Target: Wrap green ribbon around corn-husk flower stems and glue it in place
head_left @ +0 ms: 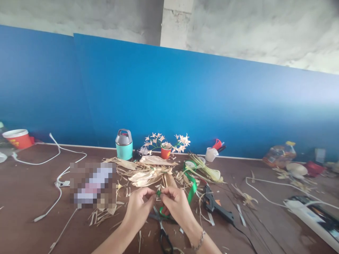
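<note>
My left hand (138, 208) and my right hand (177, 204) meet over the brown table (31, 197), fingers pinched together on a green ribbon (192, 187). The ribbon runs from my fingertips up and right to a green ribbon roll (189, 164). Black-handled scissors (163, 231) lie on the table just below my hands. A heap of dried corn husks (148, 171) lies right behind my hands.
A black glue gun (215, 205) lies right of my hands, its cord trailing off. A teal pot (124, 144), a small orange pot of husk flowers (166, 147) and a white cup (211, 154) stand by the blue wall. White cables (59, 176) cross the left side.
</note>
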`<state>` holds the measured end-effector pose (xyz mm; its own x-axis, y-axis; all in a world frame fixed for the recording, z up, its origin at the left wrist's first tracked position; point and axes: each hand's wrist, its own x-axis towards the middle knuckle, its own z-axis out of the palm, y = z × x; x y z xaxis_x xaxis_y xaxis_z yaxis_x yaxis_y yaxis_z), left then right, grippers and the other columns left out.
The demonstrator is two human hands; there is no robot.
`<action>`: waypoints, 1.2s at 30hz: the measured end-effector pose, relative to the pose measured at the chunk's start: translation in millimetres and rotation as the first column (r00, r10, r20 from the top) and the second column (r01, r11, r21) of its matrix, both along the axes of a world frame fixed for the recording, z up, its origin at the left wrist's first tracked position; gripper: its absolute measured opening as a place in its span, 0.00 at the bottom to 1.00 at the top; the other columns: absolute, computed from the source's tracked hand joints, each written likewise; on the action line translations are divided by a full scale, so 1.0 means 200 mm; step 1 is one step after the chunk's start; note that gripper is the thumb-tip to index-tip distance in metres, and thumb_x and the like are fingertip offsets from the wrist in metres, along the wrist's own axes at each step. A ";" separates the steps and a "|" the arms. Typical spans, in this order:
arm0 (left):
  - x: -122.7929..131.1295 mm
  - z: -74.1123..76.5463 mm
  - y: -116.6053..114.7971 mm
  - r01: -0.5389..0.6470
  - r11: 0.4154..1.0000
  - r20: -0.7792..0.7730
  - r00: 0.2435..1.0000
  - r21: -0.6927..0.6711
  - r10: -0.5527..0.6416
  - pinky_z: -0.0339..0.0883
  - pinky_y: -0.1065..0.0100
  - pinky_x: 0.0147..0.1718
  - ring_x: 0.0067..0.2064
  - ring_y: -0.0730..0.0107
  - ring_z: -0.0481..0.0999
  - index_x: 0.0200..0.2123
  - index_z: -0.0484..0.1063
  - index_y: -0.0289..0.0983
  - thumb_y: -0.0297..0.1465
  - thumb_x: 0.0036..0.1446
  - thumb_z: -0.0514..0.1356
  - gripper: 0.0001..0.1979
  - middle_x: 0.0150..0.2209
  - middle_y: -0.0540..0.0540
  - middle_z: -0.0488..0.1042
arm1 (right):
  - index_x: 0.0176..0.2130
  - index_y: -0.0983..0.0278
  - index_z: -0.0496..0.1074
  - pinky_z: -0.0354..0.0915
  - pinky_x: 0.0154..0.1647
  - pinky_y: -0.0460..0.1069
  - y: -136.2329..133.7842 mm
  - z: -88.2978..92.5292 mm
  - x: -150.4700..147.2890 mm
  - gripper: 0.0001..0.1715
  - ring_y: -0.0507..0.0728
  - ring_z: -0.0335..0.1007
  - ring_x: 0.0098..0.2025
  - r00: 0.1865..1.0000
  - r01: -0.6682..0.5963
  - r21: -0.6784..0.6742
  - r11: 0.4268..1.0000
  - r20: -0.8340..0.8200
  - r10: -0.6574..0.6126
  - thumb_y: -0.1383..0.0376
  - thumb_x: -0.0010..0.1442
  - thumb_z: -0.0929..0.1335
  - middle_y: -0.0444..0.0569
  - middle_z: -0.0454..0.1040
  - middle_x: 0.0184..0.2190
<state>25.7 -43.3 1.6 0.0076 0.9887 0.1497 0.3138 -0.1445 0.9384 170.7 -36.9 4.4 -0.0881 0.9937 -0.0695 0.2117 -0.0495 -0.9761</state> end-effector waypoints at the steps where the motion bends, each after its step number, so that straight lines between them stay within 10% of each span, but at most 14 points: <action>1: 0.00 0.00 0.00 -0.008 1.000 -0.032 0.999 0.027 0.009 0.64 0.69 0.28 0.28 0.63 0.73 0.27 0.77 0.36 0.37 0.49 0.57 0.12 0.23 0.47 0.77 | 0.25 0.65 0.70 0.60 0.14 0.43 0.00 0.00 -0.01 0.06 0.51 0.66 0.15 1.000 0.006 0.005 1.000 -0.015 -0.006 0.64 0.49 0.65 0.40 0.66 0.15; 12: 0.02 0.03 -0.01 -0.060 0.970 -0.368 0.918 0.235 0.146 0.61 0.60 0.42 0.33 0.61 0.74 0.22 0.74 0.41 0.30 0.51 0.55 0.10 0.26 0.47 0.77 | 0.22 0.64 0.68 0.59 0.14 0.44 -0.02 0.01 -0.04 0.10 0.52 0.65 0.14 0.987 0.033 -0.027 0.999 -0.158 -0.037 0.60 0.49 0.68 0.42 0.68 0.14; 36: -0.01 0.06 0.00 -0.023 0.998 -0.139 0.990 0.064 0.031 0.67 0.65 0.37 0.34 0.60 0.76 0.25 0.75 0.38 0.33 0.47 0.58 0.07 0.30 0.47 0.79 | 0.26 0.64 0.71 0.61 0.18 0.47 -0.05 0.01 -0.04 0.16 0.54 0.65 0.17 0.980 0.059 0.048 0.997 -0.193 -0.048 0.53 0.47 0.70 0.45 0.68 0.16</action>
